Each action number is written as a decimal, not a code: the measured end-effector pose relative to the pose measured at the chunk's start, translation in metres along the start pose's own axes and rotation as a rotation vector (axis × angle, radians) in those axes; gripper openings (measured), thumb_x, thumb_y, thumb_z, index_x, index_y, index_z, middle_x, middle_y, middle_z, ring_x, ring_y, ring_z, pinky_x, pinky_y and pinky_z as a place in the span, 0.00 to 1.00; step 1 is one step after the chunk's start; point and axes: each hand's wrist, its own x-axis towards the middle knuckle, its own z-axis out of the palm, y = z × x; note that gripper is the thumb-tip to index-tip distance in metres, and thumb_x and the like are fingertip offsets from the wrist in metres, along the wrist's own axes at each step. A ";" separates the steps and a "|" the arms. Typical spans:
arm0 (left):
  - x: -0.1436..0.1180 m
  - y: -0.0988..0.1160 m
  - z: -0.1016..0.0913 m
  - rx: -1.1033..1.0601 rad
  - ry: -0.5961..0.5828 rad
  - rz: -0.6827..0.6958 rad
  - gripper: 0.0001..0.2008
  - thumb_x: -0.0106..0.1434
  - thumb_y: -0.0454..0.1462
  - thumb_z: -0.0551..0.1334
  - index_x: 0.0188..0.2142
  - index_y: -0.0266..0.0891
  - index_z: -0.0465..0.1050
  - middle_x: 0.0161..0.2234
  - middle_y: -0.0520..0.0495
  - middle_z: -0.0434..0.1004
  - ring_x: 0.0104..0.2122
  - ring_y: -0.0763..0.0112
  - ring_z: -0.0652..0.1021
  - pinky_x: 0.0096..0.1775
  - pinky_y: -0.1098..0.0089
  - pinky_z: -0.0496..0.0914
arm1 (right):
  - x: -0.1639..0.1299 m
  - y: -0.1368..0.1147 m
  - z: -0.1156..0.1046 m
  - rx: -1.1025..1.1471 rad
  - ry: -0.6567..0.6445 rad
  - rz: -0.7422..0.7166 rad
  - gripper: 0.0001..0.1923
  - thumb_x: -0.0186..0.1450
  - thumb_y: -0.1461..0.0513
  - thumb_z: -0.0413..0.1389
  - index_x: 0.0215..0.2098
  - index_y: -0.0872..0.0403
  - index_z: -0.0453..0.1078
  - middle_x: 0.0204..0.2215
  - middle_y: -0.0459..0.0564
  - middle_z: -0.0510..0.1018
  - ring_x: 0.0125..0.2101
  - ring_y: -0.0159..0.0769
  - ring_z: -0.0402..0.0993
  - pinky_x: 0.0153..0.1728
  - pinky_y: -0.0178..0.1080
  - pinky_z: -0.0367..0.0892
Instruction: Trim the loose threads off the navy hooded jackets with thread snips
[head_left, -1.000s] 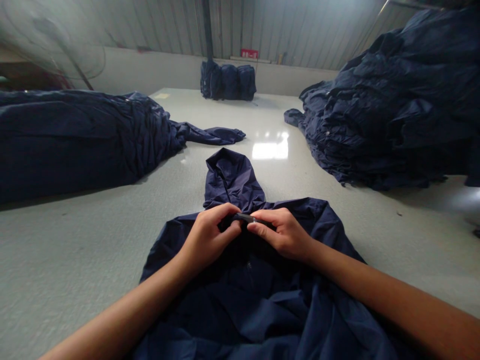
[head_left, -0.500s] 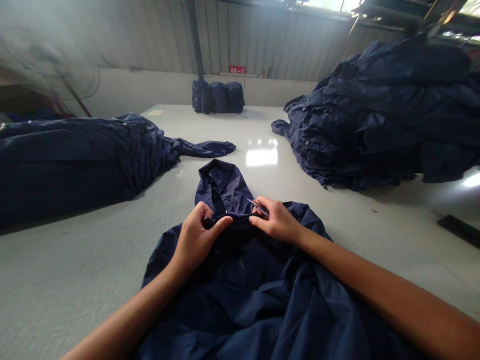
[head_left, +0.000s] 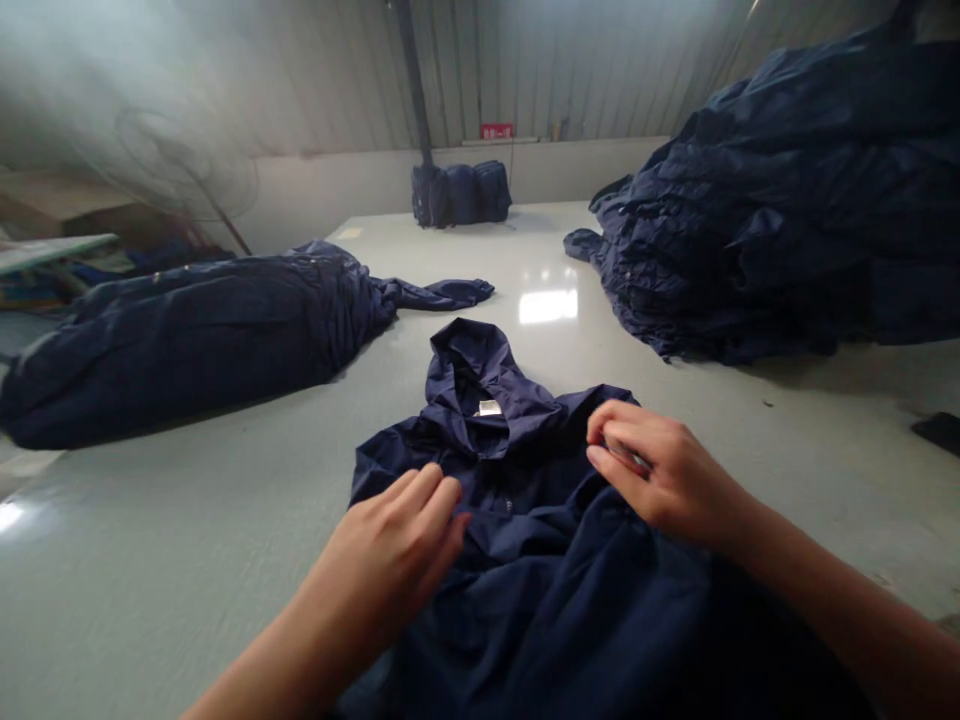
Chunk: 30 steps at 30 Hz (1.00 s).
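Navy hooded jacket [head_left: 525, 520], white neck label | left hand [head_left: 390, 560] flat, released | right hand [head_left: 667, 480] clenched

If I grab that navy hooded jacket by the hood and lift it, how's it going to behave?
The jacket would probably hang limp and lose its shape: its hood lies crumpled and the body is creased. It looks thin, so likely light. The left hand rests flat on it; on the glossy table, a push would probably bunch or slide it.

Right hand [head_left: 671, 475] fingers curl over something too hidden to identify.
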 end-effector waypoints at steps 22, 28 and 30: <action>-0.060 -0.016 0.028 -0.111 -0.186 -0.245 0.19 0.77 0.47 0.56 0.60 0.41 0.72 0.47 0.40 0.78 0.45 0.49 0.84 0.46 0.50 0.79 | 0.085 0.048 0.088 0.099 -0.147 0.231 0.22 0.77 0.56 0.51 0.26 0.53 0.67 0.36 0.58 0.81 0.37 0.43 0.81 0.40 0.43 0.78; -0.061 -0.034 0.015 -0.058 -0.032 -0.241 0.20 0.75 0.44 0.61 0.62 0.41 0.72 0.53 0.37 0.77 0.50 0.48 0.82 0.50 0.48 0.79 | 0.115 0.070 0.095 0.344 -0.054 0.465 0.19 0.79 0.51 0.48 0.40 0.56 0.68 0.33 0.53 0.77 0.22 0.34 0.78 0.14 0.33 0.69; -0.057 -0.028 0.010 -0.058 0.095 -0.070 0.15 0.77 0.43 0.59 0.58 0.42 0.75 0.55 0.38 0.78 0.52 0.49 0.79 0.54 0.49 0.78 | 0.118 0.069 0.092 0.384 -0.051 0.476 0.16 0.78 0.53 0.50 0.43 0.57 0.69 0.34 0.55 0.78 0.21 0.35 0.78 0.14 0.35 0.70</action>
